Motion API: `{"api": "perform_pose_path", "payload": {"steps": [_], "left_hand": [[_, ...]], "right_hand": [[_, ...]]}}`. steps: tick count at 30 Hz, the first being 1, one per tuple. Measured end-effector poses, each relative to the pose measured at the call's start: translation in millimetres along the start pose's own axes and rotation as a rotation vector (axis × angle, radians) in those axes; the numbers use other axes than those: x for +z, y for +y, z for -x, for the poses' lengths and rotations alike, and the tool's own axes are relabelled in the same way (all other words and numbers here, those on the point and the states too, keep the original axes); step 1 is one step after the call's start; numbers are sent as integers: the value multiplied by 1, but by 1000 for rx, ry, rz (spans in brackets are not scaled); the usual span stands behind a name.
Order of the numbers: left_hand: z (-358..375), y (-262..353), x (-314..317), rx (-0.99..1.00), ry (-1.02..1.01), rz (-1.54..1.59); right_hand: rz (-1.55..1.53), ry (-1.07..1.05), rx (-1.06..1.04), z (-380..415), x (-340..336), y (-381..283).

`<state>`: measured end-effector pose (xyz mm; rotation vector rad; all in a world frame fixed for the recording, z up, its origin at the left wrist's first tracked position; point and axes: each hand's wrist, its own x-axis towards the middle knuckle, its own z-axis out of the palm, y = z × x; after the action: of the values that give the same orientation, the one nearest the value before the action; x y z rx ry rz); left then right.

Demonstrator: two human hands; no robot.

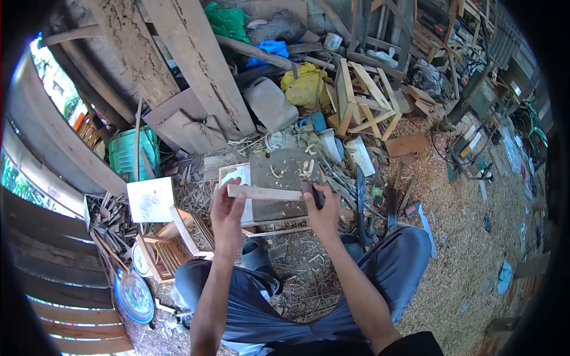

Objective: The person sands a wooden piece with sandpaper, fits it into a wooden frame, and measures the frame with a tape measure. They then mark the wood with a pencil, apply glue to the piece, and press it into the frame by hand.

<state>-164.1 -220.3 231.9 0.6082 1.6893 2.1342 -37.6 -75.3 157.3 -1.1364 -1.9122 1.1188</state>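
My left hand [227, 215] is closed round one end of a pale wooden strip [266, 193], which lies level above a low work board. In my right hand [324, 216] is a dark, block-like tool [319, 197], held at the strip's right end; its exact kind is hidden by my fingers. Under both hands sits the grey work board [270, 209], with curled wood shavings [278, 171] scattered over its far part. A white sheet or panel [243, 173] shows at the board's left side.
A small wooden frame [365, 101] stands beyond the board to the right. Left of my knees are a slatted wooden piece [163, 252] and a round blue-rimmed tray [135, 296]. Long planks [199, 65] lean at the back. Sawdust and shavings [469, 261] cover the floor at right.
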Motion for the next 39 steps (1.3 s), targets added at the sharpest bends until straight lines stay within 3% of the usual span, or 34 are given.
{"api": "perform_pose_path", "payload": {"steps": [2, 3, 6, 10, 14, 15, 18, 22, 28, 31, 36, 39], "left_hand": [[-1, -10, 5, 9, -9, -86], [2, -3, 17, -173, 62, 14], [-7, -16, 22, -171, 51, 35], [-20, -2, 16, 43, 23, 69], [-25, -1, 12, 24, 34, 88], [-24, -5, 12, 12, 46, 77], [-22, -9, 8, -26, 49, -227], [-20, -3, 12, 35, 18, -138], [-18, 15, 18, -54, 45, -16], [-19, 18, 18, 40, 89, -79], [-16, 21, 14, 91, 90, -288], [-11, 24, 20, 125, 58, -374]], "right_hand": [[-112, -1, -17, 1, 0, 7], [-78, 3, -30, -1, 1, 10], [-585, -135, 195, -9, -1, 14], [-705, -65, 290, -18, -12, 3], [-482, -90, 115, -7, 6, 9], [-393, -136, -15, -7, 10, 9], [-78, -99, -111, 4, 13, 5], [-128, -135, -64, 3, 13, 2], [-26, -96, -118, 4, 12, -1], [-49, -173, -81, 5, 10, -3], [-83, -100, -147, 13, 18, -11], [-188, -85, -292, 22, 17, -68]]}}
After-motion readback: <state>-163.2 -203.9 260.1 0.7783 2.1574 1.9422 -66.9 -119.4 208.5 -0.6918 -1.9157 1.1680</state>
